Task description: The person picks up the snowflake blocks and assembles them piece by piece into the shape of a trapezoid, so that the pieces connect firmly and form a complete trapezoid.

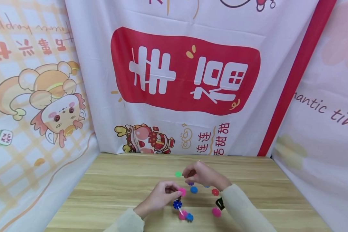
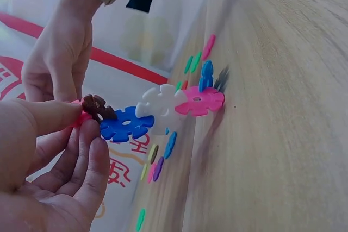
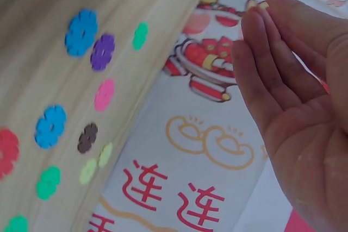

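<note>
My left hand [image 1: 159, 196] pinches a pink snowflake disc [image 1: 182, 192] between thumb and fingers. From it hangs a chain of slotted plastic discs: a brown disc [image 2: 98, 108], a blue disc [image 2: 127, 124], a white disc [image 2: 161, 106], then a pink disc [image 2: 200, 100] with a light-blue disc [image 2: 206, 76] standing on it. The chain's lower end is close to the tabletop. My right hand [image 1: 202, 174] hovers beyond the left one, above the loose discs; its fingers are loosely bent, thumb apart from them, with nothing between [image 3: 296, 63].
Loose discs lie scattered on the wooden table [image 1: 110, 193]: a green disc [image 1: 178, 174] at the back, a blue disc [image 1: 194, 189], a red disc [image 1: 215, 192], a pink disc [image 1: 216, 212] and several others. Printed cloth [image 1: 185, 71] hangs behind the table and along both sides.
</note>
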The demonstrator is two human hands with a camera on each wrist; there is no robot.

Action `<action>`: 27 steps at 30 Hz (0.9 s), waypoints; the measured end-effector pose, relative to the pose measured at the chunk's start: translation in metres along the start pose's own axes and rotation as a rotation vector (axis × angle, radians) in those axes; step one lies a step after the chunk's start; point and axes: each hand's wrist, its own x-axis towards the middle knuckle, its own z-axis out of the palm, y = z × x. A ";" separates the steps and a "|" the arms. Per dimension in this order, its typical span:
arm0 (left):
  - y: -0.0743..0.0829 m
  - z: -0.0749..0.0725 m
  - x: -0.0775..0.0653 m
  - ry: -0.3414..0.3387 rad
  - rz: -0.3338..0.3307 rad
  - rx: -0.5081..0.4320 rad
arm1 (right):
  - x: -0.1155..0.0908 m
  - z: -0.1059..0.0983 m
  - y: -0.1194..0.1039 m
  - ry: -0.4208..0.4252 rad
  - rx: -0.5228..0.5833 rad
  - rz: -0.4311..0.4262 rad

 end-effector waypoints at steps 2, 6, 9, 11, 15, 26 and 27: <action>-0.002 -0.002 -0.002 0.010 -0.016 0.000 | 0.011 0.001 0.003 0.005 -0.051 -0.007; -0.003 -0.004 -0.004 0.019 -0.020 0.011 | 0.031 0.008 0.014 0.014 -0.105 0.009; -0.002 -0.006 -0.006 0.020 -0.015 0.008 | 0.044 0.019 0.027 0.026 -0.134 0.028; -0.001 -0.007 -0.006 0.020 -0.014 0.000 | 0.052 0.027 0.035 0.033 -0.170 0.047; -0.002 -0.007 -0.007 0.016 -0.011 -0.015 | 0.064 0.042 0.049 0.038 -0.228 0.097; -0.007 -0.011 -0.007 0.007 -0.019 -0.020 | 0.084 0.063 0.066 0.047 -0.266 0.059; -0.007 -0.011 -0.007 0.005 -0.016 -0.020 | 0.085 0.063 0.067 0.048 -0.267 0.055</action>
